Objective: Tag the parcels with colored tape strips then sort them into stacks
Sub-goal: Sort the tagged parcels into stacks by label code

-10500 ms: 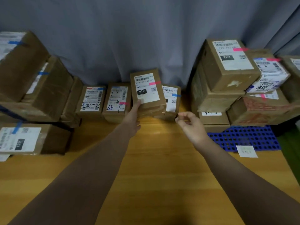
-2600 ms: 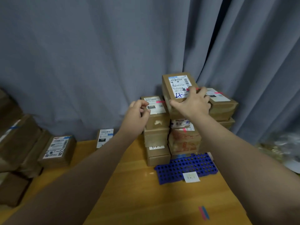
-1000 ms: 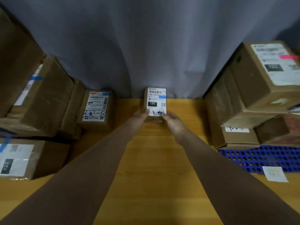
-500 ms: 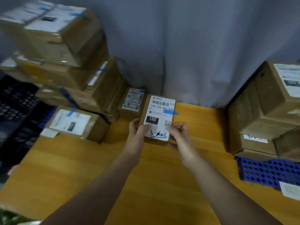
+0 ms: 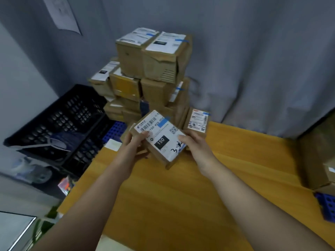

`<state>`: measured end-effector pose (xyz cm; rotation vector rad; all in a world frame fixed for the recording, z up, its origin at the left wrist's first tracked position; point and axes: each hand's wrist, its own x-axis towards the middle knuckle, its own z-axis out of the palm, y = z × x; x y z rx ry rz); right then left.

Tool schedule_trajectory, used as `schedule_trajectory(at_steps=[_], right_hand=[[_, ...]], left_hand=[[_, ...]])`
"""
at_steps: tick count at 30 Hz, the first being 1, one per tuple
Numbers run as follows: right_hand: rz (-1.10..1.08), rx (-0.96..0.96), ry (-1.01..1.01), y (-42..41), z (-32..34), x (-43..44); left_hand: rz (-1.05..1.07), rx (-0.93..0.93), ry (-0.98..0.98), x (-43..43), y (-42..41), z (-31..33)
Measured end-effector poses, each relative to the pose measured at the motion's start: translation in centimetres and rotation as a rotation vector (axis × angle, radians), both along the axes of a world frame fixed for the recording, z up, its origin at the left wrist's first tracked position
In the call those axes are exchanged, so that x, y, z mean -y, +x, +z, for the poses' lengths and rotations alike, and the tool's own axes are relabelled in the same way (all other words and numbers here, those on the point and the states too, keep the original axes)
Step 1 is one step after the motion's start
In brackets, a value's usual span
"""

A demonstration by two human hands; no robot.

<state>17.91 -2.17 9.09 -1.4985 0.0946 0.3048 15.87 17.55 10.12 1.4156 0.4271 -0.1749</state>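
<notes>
A small cardboard parcel [image 5: 160, 140] with a white label reading 150 and a blue tape strip is held above the wooden table [image 5: 181, 187], tilted. My left hand [image 5: 135, 142] grips its left side and my right hand [image 5: 192, 142] grips its right side. Just behind it rises a tall stack of blue-tagged parcels [image 5: 154, 69]. One more small parcel with a blue strip [image 5: 197, 122] stands beside that stack on the table.
Dark plastic crates [image 5: 59, 120] sit left of the table, past its left edge. Another parcel stack [image 5: 319, 160] stands at the right edge on a blue perforated tray [image 5: 326, 205]. A grey curtain [image 5: 253, 60] hangs behind.
Both hands lifted the 150 parcel off the table and carried it left toward the blue-tagged stack. My view has swung left with it.
</notes>
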Motion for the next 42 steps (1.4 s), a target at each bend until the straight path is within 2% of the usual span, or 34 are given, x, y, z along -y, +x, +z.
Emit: schedule_trajectory(at_steps=[7, 12, 14, 24, 28, 33, 37, 42], right_hand=[[-0.230, 0.074, -0.146, 2.6, -0.6, -6.5], [-0.268, 0.078, -0.227, 3.6, -1.3, -8.2], [-0.272, 0.075, -0.263, 3.8, -1.8, -8.6], [-0.329, 0.077, -0.282, 3.9, -2.8, -8.4], [-0.402, 0.079, -0.251, 3.7, -2.8, -7.0], [-0.453, 0.047, -0.270, 3.4, -2.5, -2.9], [-0.496, 0.022, -0.353, 3.2, -3.3, 1.8], [-0.501, -0.032, -0.457, 3.8, -5.2, 7.7]], left_hand=[[0.095, -0.086, -0.008, -5.8, 5.0, -1.4], [0.012, -0.185, 0.478, -6.9, 7.8, -3.1], [0.016, -0.167, 0.601, -7.2, 8.1, -3.4], [0.036, 0.311, 0.810, -6.9, 7.9, -0.6], [-0.076, 0.511, 0.839, -4.1, 6.9, 0.7], [-0.351, 0.712, 0.797, 1.6, 5.6, 0.9], [-0.544, 0.627, 0.839, 6.3, 6.4, -0.8], [-0.707, 0.326, 0.989, 11.7, 10.0, -4.6]])
